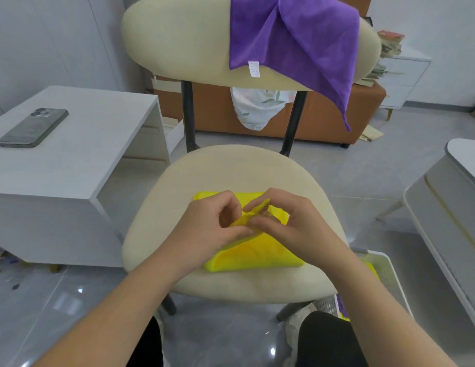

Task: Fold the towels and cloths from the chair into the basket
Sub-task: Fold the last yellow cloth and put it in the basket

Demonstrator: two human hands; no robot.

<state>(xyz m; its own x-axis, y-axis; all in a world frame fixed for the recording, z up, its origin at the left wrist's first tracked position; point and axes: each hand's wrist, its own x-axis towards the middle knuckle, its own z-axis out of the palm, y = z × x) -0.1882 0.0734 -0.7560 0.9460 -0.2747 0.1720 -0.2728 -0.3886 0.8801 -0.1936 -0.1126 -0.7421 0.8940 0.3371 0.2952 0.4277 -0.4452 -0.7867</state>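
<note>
A yellow cloth (257, 254) lies partly folded on the cream chair seat (218, 176). My left hand (215, 221) and my right hand (286, 221) meet above its middle, and both pinch a raised edge of it between thumb and fingers. A purple towel (294, 41) hangs over the right part of the chair's backrest (175, 41), a white label at its lower edge. Behind the backrest a white floral cloth (257, 107) hangs down. The white basket (387, 276) stands on the floor at the chair's right, mostly hidden by my right forearm, with something yellow inside.
A white desk (72, 165) stands at the left with a dark phone (32, 128) on it. An orange cabinet (324, 115) is behind the chair. A white table (459, 197) fills the right edge. My knees in dark trousers show at the bottom.
</note>
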